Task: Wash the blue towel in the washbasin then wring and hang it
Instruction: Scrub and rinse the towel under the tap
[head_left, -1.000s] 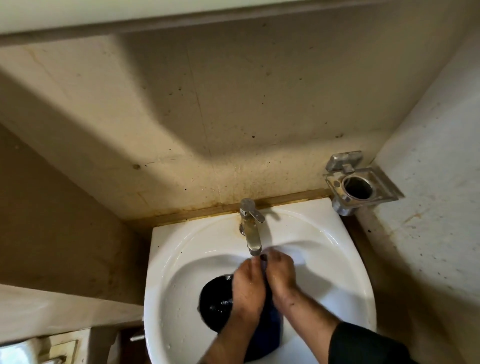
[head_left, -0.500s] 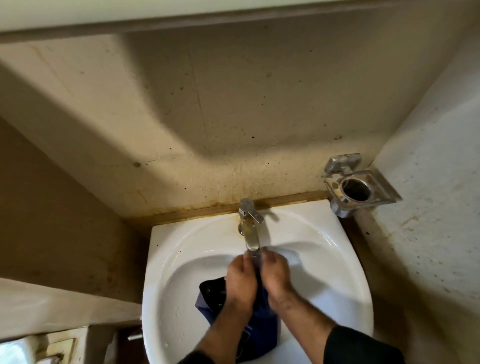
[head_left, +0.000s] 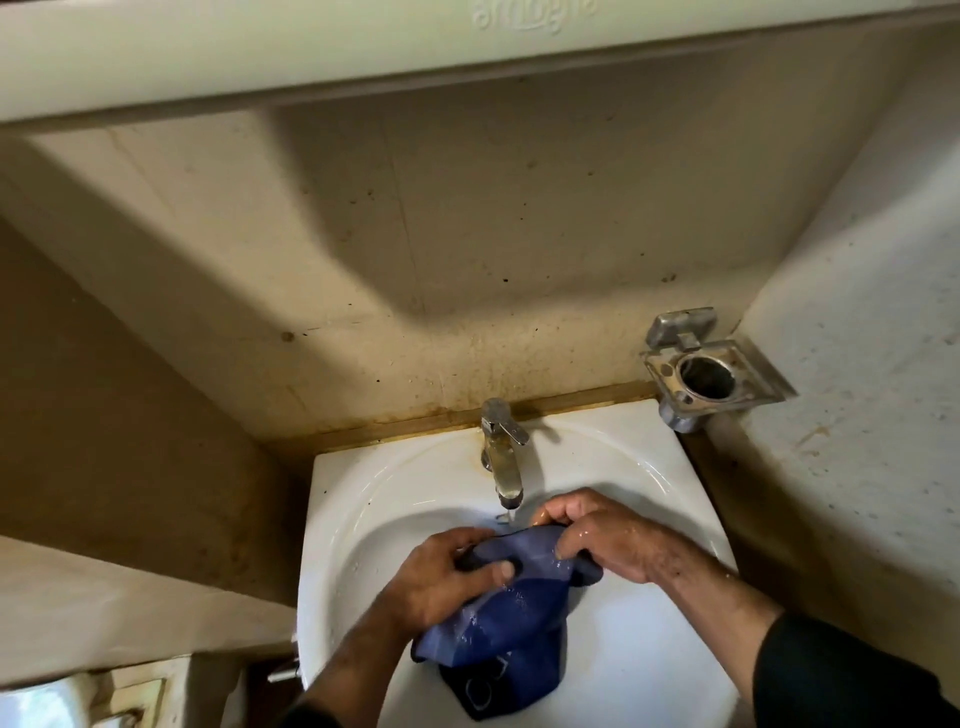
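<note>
1. Low in the frame, the white washbasin (head_left: 353, 530) holds the wet blue towel (head_left: 511, 623), bunched and draped down toward the bottom edge.
2. Left hand (head_left: 441, 577) grips the towel's upper left, thumb pressed over the cloth; right hand (head_left: 602, 540), wet, has fingers curled round the upper right edge. The fabric stretches between them.
3. Just above, the chrome tap (head_left: 503, 452) trickles water beside the right hand.
4. Upper right, a metal holder (head_left: 711, 371) juts from the wall; its cup looks dark inside, contents unclear.
</note>
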